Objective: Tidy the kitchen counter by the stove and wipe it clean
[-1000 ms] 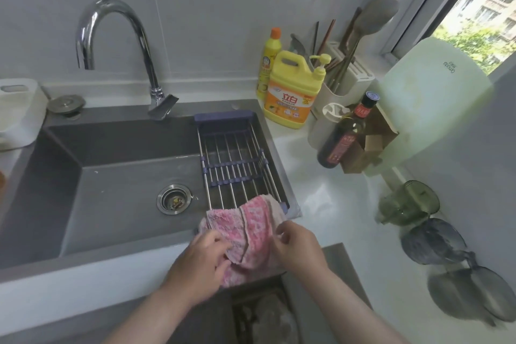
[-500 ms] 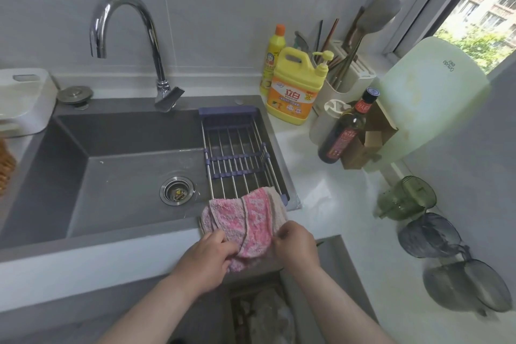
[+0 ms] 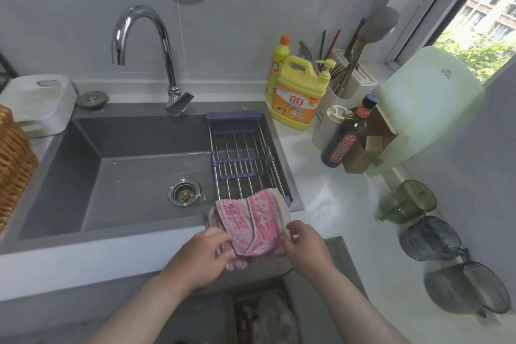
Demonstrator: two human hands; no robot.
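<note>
Both hands are working a pink cloth (image 3: 252, 220) that is lying draped over the near end of the sink rack (image 3: 242, 156) and spilling across the front rim of the sink (image 3: 134, 233).

Left hand (image 3: 202, 255): fingers curled shut on the cloth's lower left edge, bunching a fold. Right hand (image 3: 303, 246): thumb and fingers pinching the lower right edge, closed on the fabric, not spread.

Step in hand, as judged: the person is gathering or straightening the cloth at the sink edge, either to lift it for wiping or to hang it flat. Cannot tell which.

Doing it well:
- Keeping both pinches on opposite edges so the cloth is coming up as 1 flat sheet, not a wad.
- Lifting clear of the rack bars before pulling toward the body; the terry pile looks likely to be snagging on the rack's end.
- If wiping is next, folding it into a pad with a clean face outward.
- Whether the cloth is wet cannot be told; if dripping, wringing over the sink first.

The worktop (image 3: 335, 204) to the right is carrying a yellow detergent jug (image 3: 298, 98), a dark bottle (image 3: 346, 134) and a cardboard box (image 3: 368, 145) well apart from the cloth; 3 tinted cups (image 3: 407, 201) are lying along the right wall. Those would want moving aside before a wipe is reaching the back edge.
</note>
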